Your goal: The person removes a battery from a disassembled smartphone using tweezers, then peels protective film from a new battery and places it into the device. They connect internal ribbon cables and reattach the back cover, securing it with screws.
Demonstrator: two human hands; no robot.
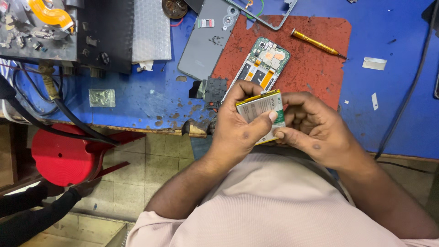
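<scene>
Both hands clamped on the flat phone battery (pixel 259 115) just above the lap: left hand (pixel 238 126) wrapped round its left edge, right hand (pixel 315 126) pinching the lower right corner. Opened phone (pixel 260 68) lying just beyond, long axis slanting away up-right.

Items counted on the bench: one opened phone body (pixel 263 66) on one red mat (pixel 315 68), one grey back cover (pixel 208 39), one phone frame (pixel 267 20), one yellow-handled screwdriver (pixel 316 44). One flat battery (pixel 260 114) is held in two hands, left hand (pixel 238 126) and right hand (pixel 315 128). Further: one sheet of bubble wrap (pixel 151 29), one red stool (pixel 61 153), two white strips (pixel 374 63).
</scene>
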